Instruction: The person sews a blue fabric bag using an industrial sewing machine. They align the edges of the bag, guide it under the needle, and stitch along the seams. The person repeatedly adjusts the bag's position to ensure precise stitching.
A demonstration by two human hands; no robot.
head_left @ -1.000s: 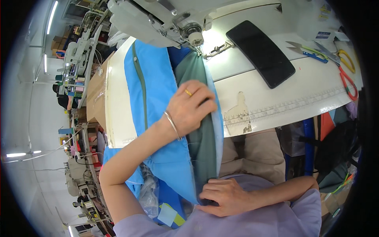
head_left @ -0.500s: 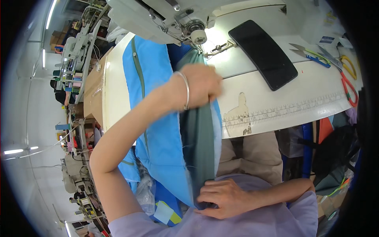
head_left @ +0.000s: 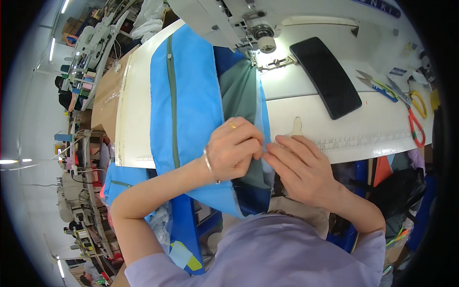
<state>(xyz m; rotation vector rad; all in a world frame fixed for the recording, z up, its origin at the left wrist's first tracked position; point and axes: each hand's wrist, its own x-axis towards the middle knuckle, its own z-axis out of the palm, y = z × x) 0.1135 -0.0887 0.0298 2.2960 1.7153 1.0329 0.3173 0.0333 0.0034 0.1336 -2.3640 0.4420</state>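
Note:
A light blue fabric piece (head_left: 196, 86) with a green zipper (head_left: 171, 95) drapes over the machine bed toward my lap. Along its right side lies a dark green fabric layer (head_left: 239, 95), whose far end sits under the presser foot of a white sewing machine (head_left: 210, 19). My left hand (head_left: 235, 150), with a bracelet and a ring, lies over the green layer, its fingers closed in a pinch at the right edge. Against those fingertips my right hand (head_left: 303, 170) meets the same edge, fingers together and thumb hidden. Below, a dark blue end of cloth hangs down.
A black phone (head_left: 327, 79) rests right of the needle area. Thread snips (head_left: 380, 86) and red-handled scissors (head_left: 412, 115) lie at the far right. A ruler strip (head_left: 354, 141) runs along the table's front edge. Shelves with other sewing machines (head_left: 83, 55) line the left.
My left hand has come down the fabric from near the needle. My right hand has risen from the cloth's lower end to meet it. The view has shifted slightly.

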